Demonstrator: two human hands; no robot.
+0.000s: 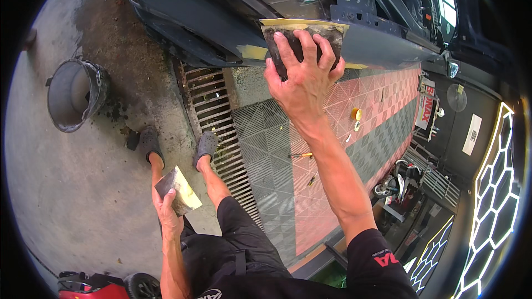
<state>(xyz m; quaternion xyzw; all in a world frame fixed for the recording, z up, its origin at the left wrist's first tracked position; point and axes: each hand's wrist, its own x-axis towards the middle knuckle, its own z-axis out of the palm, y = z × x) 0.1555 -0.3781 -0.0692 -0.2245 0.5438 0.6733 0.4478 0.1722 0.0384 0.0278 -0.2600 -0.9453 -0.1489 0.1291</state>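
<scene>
Spread over a dark flat putty spreader, the fingers of my right hand press it against the lower edge of a dark grey car body panel. Yellow putty lines its far edge. A patch of yellow putty sits on the panel just left of it. Lower down, near my legs, my left hand grips a smaller dark plate, thumb on top. Yellow putty coats one side of that plate. My left hand is well apart from the car.
A black bucket stands on the concrete at left. A metal drain grate runs beside my feet. On the red and grey floor tiles lie a yellow tape roll and a yellow-handled tool. A motorcycle stands at right.
</scene>
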